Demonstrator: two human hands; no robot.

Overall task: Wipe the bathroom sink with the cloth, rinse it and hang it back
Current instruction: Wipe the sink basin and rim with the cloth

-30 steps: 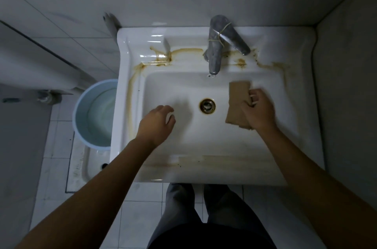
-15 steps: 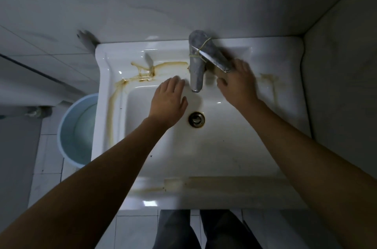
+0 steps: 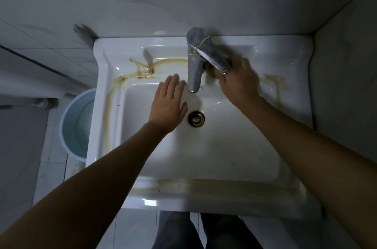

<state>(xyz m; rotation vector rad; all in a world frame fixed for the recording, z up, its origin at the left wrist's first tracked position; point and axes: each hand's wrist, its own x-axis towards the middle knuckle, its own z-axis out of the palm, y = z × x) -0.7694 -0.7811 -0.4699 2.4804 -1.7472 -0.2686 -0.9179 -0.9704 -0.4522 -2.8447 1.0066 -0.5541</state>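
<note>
A white bathroom sink (image 3: 224, 152) fills the middle, with brown stains along its left rim, back ledge and front edge. A metal tap (image 3: 194, 65) stands at the back, its lever pointing right. My right hand (image 3: 238, 83) presses the brown cloth (image 3: 212, 73) against the ledge just right of the tap base; the cloth is blurred and mostly hidden under the hand and the lever. My left hand (image 3: 169, 104) hovers flat over the basin, left of the spout, fingers apart and holding nothing. The drain (image 3: 196, 118) lies between both hands.
A light blue bucket (image 3: 75, 124) stands on the tiled floor left of the sink. Tiled walls close in behind and on the right. My legs (image 3: 195, 230) show below the sink's front edge.
My right hand carried the cloth from the basin up to the ledge beside the tap. My left hand moved from the basin's left side up toward the spout. The view shifted.
</note>
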